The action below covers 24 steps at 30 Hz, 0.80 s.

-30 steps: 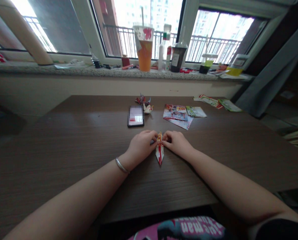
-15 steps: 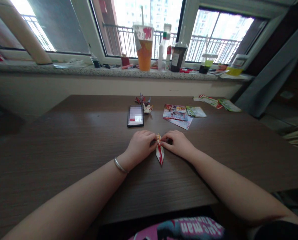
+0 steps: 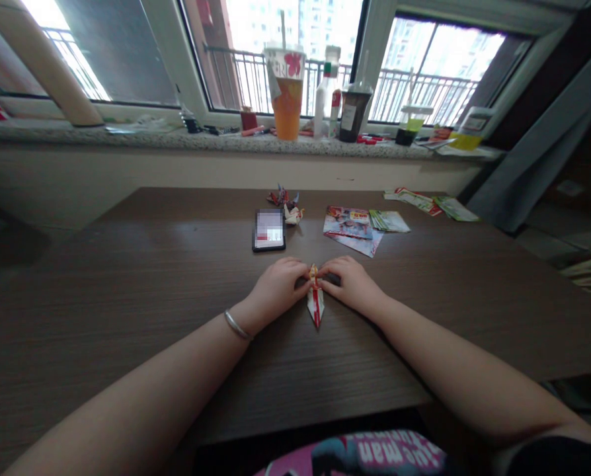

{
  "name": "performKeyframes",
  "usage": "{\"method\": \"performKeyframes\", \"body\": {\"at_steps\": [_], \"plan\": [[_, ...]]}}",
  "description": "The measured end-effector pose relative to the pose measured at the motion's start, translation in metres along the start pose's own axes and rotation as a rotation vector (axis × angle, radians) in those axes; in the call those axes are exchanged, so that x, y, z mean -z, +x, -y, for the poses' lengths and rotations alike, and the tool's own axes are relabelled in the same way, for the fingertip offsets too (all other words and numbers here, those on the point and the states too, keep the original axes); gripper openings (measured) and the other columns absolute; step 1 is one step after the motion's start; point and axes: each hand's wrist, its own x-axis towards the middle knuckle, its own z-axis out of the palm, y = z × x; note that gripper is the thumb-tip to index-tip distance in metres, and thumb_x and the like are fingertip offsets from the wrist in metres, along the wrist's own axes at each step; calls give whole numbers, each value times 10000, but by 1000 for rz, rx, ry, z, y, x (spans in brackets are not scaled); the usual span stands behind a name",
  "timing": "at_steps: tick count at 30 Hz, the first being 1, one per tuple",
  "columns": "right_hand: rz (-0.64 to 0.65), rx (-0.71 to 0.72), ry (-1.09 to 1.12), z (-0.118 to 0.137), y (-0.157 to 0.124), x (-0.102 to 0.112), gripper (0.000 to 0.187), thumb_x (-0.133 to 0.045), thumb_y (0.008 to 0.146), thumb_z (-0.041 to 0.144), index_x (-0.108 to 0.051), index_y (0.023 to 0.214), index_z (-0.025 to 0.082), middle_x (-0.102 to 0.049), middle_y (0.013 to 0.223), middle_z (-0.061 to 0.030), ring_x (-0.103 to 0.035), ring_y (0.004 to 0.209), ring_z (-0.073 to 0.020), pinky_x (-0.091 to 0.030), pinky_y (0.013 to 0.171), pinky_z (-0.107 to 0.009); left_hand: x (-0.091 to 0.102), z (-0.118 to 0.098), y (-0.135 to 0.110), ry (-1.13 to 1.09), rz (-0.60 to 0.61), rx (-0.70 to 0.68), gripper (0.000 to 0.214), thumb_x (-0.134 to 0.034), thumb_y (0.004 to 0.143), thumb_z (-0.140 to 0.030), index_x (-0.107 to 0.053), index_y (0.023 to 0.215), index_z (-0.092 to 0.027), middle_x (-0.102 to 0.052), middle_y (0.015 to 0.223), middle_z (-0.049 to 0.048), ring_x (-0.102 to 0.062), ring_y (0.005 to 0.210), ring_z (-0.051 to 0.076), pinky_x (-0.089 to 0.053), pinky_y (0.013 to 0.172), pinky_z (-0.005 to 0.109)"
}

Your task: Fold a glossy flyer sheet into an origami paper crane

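Observation:
A narrow folded paper piece [image 3: 316, 305], red and white with a yellow tip, lies on the brown wooden table [image 3: 127, 284], pointing toward me. My left hand [image 3: 275, 289], with a silver bangle on the wrist, pinches its upper end from the left. From the right, my right hand [image 3: 351, 283] pinches the same end. The fingers of both hands are curled and meet at the paper's top.
A phone [image 3: 268, 230] lies face up just beyond my hands. Small folded paper figures [image 3: 286, 202] sit behind it. Printed leaflets [image 3: 352, 228] and more papers [image 3: 429, 203] lie to the right. Drink cups [image 3: 286, 89] and bottles [image 3: 325, 92] stand on the windowsill.
Both hands and the paper piece have barely shifted. The fingers have kept pressing at the paper's top end.

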Motion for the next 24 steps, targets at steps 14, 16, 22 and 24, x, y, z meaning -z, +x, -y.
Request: {"method": "performKeyframes", "body": {"at_steps": [14, 16, 22, 24], "plan": [[11, -66, -168, 6, -2, -5, 232, -616, 859, 366, -621, 1040, 221, -617, 1153, -83, -489, 1153, -264, -275, 1077, -514, -1, -3, 1, 86, 41, 43, 132, -537, 901, -293, -598, 946, -186, -612, 1057, 80, -558, 1023, 227, -459, 922, 386], [3, -76, -192, 8, -3, -6, 234, -609, 860, 356, -603, 1040, 207, -605, 1170, -100, -471, 1187, -278, -239, 1097, -544, -4, -2, 1, 86, 50, 51, 198, -518, 915, -322, -590, 1047, -193, -605, 1104, 83, -550, 1057, 233, -448, 937, 392], [3, -99, -205, 5, -4, -8, 251, -601, 858, 382, -587, 1011, 184, -575, 1222, -125, -455, 1210, -306, -256, 1093, -556, -8, 4, 0, 106, 79, 29, 353, -494, 932, -349, -552, 1263, -240, -553, 1285, 88, -483, 1201, 256, -360, 1046, 448], [-1, -99, -193, 2, -3, -9, 272, -605, 853, 401, -586, 1016, 183, -568, 1228, -131, -460, 1196, -306, -281, 1078, -544, -9, 6, -1, 115, 92, 27, 365, -472, 945, -368, -549, 1281, -249, -539, 1320, 89, -460, 1239, 260, -330, 1072, 467]]}}
